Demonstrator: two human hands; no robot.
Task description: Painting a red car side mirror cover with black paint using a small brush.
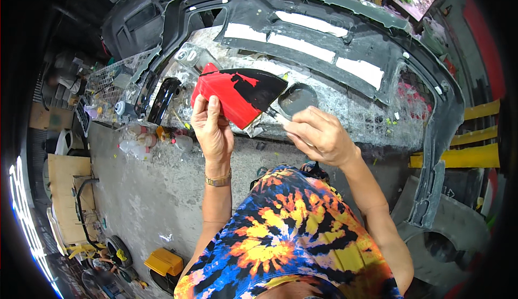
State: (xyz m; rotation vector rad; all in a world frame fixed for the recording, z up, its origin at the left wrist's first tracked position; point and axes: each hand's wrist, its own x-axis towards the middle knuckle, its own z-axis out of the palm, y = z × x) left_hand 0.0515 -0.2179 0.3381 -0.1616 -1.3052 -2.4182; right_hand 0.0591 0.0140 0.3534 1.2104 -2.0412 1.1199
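Note:
My left hand [213,129] grips a red, roughly triangular car part [229,97] by its lower left side, thumb on the face. An uneven black coat covers the part's upper right portion. Pinched in my right hand [321,134] is a slim tool with a pale handle [281,119] and a dark tip, which looks like a small paintbrush. Its tip meets the lower right edge of the black area. Just behind my right hand, a round dark dish [298,98] sits on the worktable. A clear plastic container [191,56] stands behind the part.
A large dark bumper [302,5] with white patches arches across the stained worktable [345,121]. Plastic bottles [137,142] cluster by the table's left front. Yellow bars [458,156] lie at the right, and an orange-yellow box [163,261] is on the concrete floor at lower left.

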